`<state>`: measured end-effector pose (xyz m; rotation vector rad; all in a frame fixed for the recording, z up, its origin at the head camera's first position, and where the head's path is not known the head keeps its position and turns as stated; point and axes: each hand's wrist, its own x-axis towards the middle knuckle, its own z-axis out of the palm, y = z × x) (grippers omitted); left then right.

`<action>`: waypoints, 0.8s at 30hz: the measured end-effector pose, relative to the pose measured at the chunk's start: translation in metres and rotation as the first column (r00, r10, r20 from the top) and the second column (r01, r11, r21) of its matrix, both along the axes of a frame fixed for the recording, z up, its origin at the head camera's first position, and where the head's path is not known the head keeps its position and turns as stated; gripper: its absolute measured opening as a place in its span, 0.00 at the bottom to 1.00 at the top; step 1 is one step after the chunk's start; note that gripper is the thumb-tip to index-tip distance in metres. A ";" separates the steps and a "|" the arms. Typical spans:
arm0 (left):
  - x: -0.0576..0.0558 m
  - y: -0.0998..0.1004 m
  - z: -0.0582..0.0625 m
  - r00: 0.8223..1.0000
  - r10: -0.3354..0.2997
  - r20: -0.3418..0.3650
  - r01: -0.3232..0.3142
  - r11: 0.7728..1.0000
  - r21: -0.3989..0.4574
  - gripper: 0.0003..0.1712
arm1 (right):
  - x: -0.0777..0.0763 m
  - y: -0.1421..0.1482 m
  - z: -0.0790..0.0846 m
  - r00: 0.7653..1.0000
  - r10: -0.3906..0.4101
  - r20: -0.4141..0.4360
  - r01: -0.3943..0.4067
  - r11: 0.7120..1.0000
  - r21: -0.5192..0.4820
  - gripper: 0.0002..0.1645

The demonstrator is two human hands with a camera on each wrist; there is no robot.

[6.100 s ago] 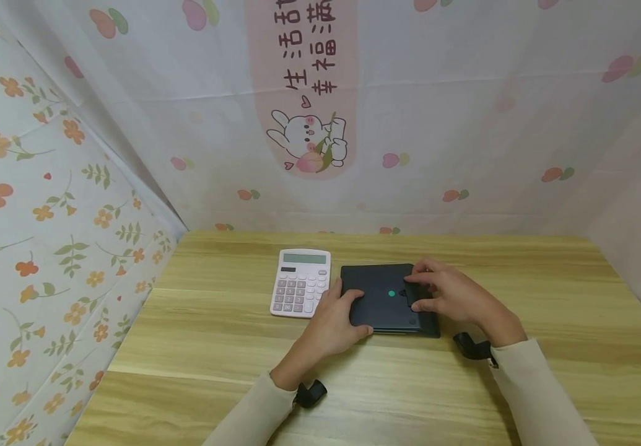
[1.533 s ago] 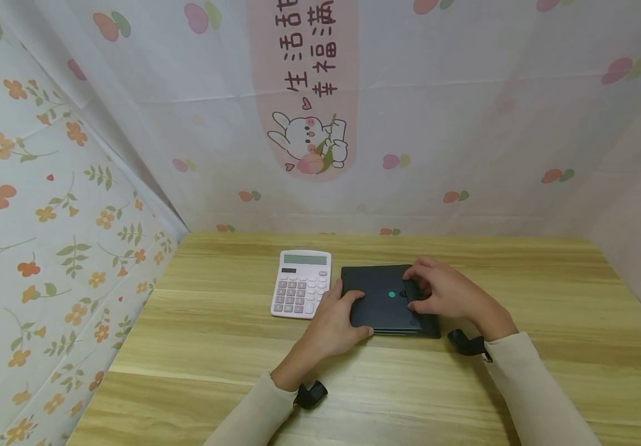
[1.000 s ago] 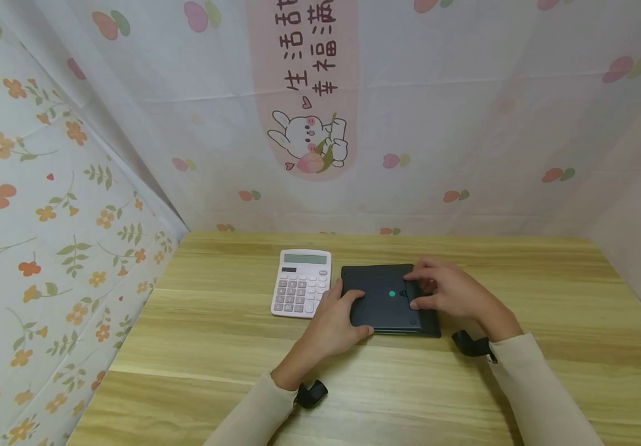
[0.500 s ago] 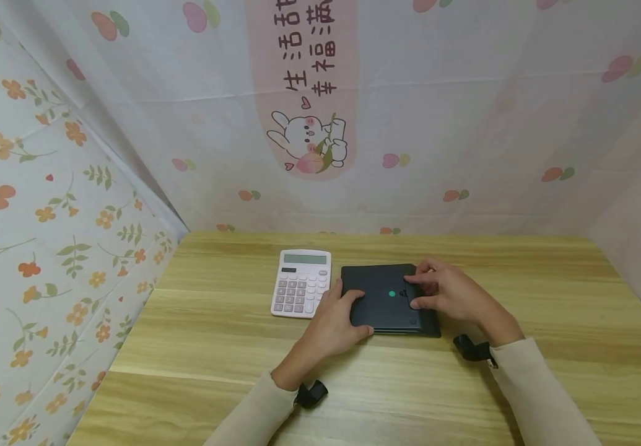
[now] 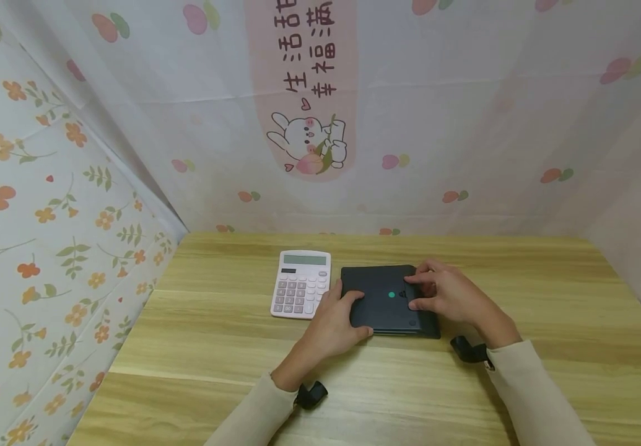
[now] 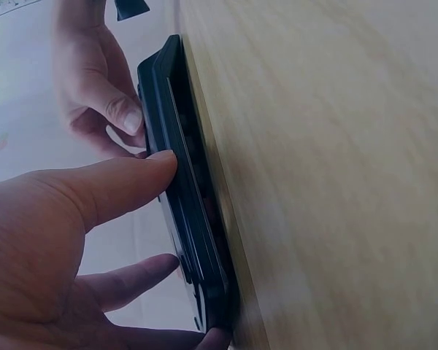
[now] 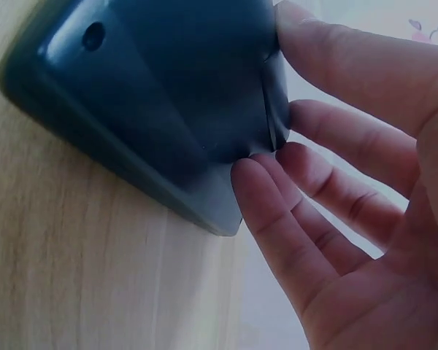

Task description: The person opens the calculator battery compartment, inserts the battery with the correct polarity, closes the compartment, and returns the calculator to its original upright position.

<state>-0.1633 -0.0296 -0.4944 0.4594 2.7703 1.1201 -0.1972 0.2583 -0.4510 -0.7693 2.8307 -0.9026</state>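
Note:
A dark calculator (image 5: 377, 311) lies face down on the wooden table, its back showing a round green sticker (image 5: 391, 295). My left hand (image 5: 334, 322) grips its left part, thumb (image 6: 128, 186) against the near edge and the other fingers at the back and far side. At the right part, my right hand (image 5: 454, 296) pinches the small battery cover (image 5: 415, 293) between thumb and fingers. In the right wrist view, fingertips touch the cover's edge, where a thin gap shows. Whether the cover sits fully in its slot I cannot tell. The calculator's keys face the table.
A white calculator (image 5: 301, 284) lies face up just left of the dark one, close to my left hand. Wood-grain table (image 5: 214, 347) extends around both. Behind it hangs a printed cloth (image 5: 437, 124), with a floral cloth (image 5: 47, 217) on the left.
The battery cover looked more tilted up several seconds ago and lies flatter now. My right fingers have shifted slightly on it; my left hand and both calculators stay in place.

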 end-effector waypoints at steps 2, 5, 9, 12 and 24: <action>0.000 0.000 0.000 1.000 -0.001 0.007 0.001 1.000 -0.003 0.43 | 0.000 0.000 0.000 1.000 -0.011 0.003 0.011 1.000 0.009 0.30; 0.000 0.000 0.001 1.000 -0.002 0.005 0.003 1.000 -0.008 0.42 | 0.001 0.001 0.000 1.000 -0.023 0.002 0.022 1.000 0.020 0.29; 0.000 0.000 0.000 1.000 -0.004 -0.013 0.004 1.000 -0.021 0.42 | 0.002 0.001 0.000 0.999 -0.033 0.002 0.033 0.999 0.034 0.30; -0.001 0.000 -0.003 1.000 -0.006 -0.026 0.005 1.000 -0.023 0.42 | 0.002 0.002 0.000 1.000 -0.025 -0.009 0.025 0.999 0.046 0.32; 0.005 0.000 0.013 0.999 -0.021 -0.027 0.020 0.999 -0.033 0.40 | -0.001 0.002 0.001 1.000 0.001 0.000 -0.001 1.000 0.018 0.29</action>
